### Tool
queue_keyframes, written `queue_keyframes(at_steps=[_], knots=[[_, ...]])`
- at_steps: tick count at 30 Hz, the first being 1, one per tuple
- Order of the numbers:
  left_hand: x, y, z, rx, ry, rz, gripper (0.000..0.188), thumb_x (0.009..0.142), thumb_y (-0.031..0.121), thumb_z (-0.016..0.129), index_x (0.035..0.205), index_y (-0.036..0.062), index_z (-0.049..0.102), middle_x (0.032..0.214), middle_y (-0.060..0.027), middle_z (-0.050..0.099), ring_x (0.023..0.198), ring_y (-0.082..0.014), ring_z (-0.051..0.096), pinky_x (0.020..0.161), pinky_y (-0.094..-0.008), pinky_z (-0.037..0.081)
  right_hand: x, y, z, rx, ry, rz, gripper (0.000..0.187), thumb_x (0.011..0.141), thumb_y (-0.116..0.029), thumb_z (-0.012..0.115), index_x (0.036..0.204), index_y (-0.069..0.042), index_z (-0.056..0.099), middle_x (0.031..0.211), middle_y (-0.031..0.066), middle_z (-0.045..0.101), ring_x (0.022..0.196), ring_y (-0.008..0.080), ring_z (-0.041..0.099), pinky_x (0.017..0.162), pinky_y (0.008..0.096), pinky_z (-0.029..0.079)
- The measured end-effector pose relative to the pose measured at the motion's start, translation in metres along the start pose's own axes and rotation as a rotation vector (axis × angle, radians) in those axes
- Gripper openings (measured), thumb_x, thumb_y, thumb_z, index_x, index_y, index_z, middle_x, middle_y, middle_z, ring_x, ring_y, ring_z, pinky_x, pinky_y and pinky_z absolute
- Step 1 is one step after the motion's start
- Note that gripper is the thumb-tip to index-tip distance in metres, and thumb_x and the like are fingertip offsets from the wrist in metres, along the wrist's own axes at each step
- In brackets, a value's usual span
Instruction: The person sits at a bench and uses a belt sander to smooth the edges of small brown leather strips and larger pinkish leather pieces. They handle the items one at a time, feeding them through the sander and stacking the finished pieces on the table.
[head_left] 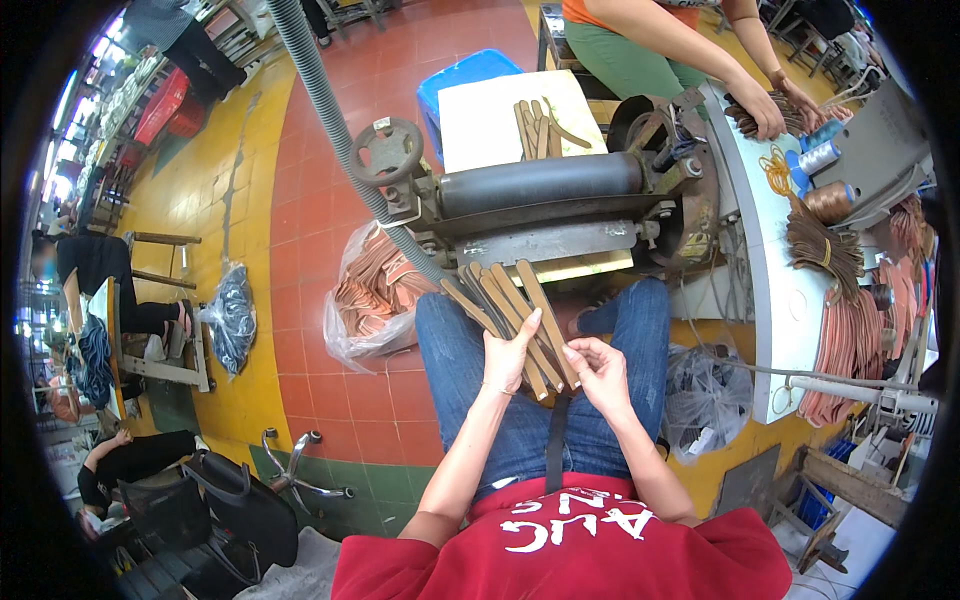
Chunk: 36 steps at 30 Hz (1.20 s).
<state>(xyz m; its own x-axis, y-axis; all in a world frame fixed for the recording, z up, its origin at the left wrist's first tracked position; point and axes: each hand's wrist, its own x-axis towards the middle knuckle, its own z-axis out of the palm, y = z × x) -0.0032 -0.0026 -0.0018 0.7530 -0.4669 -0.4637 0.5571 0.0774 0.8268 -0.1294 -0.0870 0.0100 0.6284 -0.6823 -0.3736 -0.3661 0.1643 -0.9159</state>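
Observation:
Over my lap, my left hand (508,358) is closed around a fanned bunch of long brown leather-like strips (512,292) with rounded ends. Some strips show a darker face. The fingers of my right hand (602,376) pinch the near end of the rightmost strip. Just beyond the strips stands a machine with a dark roller (540,186) and a metal plate (540,243) along its front. More brown strips (538,132) lie on a pale board (470,120) behind the roller.
A handwheel (388,152) and a grey ribbed hose (325,100) flank the machine's left. A plastic bag of pinkish strips (375,285) sits on the floor. At right, a white table (770,330) carries thread spools (828,203) and strip bundles (825,250); a co-worker's hands (765,110) handle brown pieces there.

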Motion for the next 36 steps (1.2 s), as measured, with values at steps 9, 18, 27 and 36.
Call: queue_keyframes(at_steps=[9, 18, 27, 36], knots=[[0.001, 0.001, -0.001, -0.108, -0.008, 0.006, 0.03, 0.086, 0.011, 0.066, 0.108, -0.0064, 0.055, 0.095, -0.0148, 0.065, 0.084, -0.021, 0.066, 0.075, -0.0301, 0.055, 0.022, 0.022, -0.007, 0.234, 0.047, -0.009, 0.014, 0.092, -0.014, 0.057, 0.099, -0.001, 0.056, 0.081, 0.0064, 0.066, 0.056, 0.0083, 0.059, 0.048, 0.0192, 0.044], [0.002, 0.002, -0.009, -0.181, -0.047, -0.031, 0.026, 0.089, 0.007, 0.059, 0.112, -0.0021, 0.052, 0.103, -0.0111, 0.061, 0.094, -0.0228, 0.064, 0.073, -0.0309, 0.056, 0.112, -0.005, 0.012, 0.395, 0.067, 0.009, 0.064, 0.087, -0.03, 0.065, 0.131, 0.009, 0.038, 0.109, 0.022, 0.06, 0.101, 0.0273, 0.062, 0.084, 0.0338, 0.051], [0.006, 0.002, -0.005, -0.081, -0.038, -0.048, 0.029, 0.085, 0.009, 0.066, 0.109, -0.0031, 0.056, 0.095, -0.009, 0.063, 0.083, -0.0154, 0.064, 0.074, -0.0284, 0.056, 0.021, 0.007, 0.004, 0.031, -0.232, -0.181, 0.049, 0.084, -0.027, 0.069, 0.12, 0.003, 0.055, 0.103, 0.0165, 0.064, 0.095, 0.0176, 0.062, 0.08, 0.0297, 0.05], [0.008, 0.003, -0.009, -0.198, -0.06, -0.101, 0.038, 0.095, 0.024, 0.047, 0.121, -0.0043, 0.05, 0.108, -0.0155, 0.058, 0.099, -0.0249, 0.061, 0.081, -0.0357, 0.055, 0.056, 0.012, 0.001, 0.201, -0.006, 0.238, 0.021, 0.092, -0.025, 0.059, 0.091, -0.006, 0.066, 0.069, 0.0001, 0.062, 0.052, 0.0024, 0.049, 0.045, 0.0166, 0.037]])
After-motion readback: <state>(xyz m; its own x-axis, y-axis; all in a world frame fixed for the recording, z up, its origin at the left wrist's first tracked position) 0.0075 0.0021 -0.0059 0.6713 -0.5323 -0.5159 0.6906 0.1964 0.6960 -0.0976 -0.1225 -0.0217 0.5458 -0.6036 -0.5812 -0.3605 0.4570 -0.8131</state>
